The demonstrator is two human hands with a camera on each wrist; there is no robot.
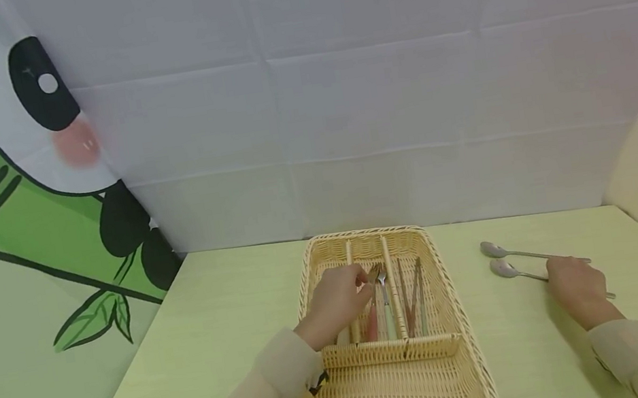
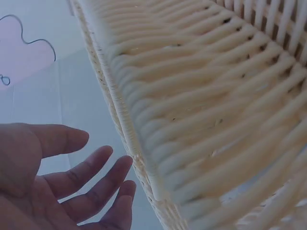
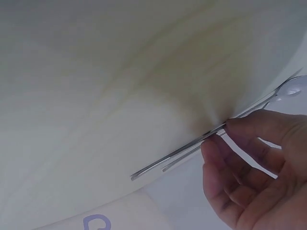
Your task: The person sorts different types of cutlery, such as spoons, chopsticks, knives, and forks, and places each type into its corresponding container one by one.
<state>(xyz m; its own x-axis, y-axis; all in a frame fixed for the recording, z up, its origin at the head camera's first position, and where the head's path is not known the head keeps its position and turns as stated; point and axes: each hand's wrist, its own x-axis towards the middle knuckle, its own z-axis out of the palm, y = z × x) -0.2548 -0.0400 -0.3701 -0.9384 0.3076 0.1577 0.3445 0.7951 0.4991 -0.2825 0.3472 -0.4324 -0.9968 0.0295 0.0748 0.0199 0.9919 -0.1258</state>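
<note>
A woven basket (image 1: pixel 474 368) stands on the table, its back part split into narrow compartments. My left hand (image 1: pixel 337 299) hovers over the left and middle compartments; in the left wrist view its fingers (image 2: pixel 96 191) are loosely bent around nothing, beside the wicker. Two forks lie in the middle compartment, one with a pink handle (image 1: pixel 371 325) and one with a pale green handle (image 1: pixel 390 322). To the right of the basket lie a far spoon (image 1: pixel 492 249) and a near spoon (image 1: pixel 504 267). My right hand (image 1: pixel 578 284) pinches a spoon handle (image 3: pixel 168 159) between thumb and fingertips.
Thin sticks (image 1: pixel 413 302), seemingly chopsticks, lie in the basket's right compartment. A pale object (image 1: pixel 342 337) shows in the left compartment, mostly hidden by my wrist. The light table (image 1: pixel 233 287) ends at a hanging cloth (image 1: pixel 366 102) behind the basket.
</note>
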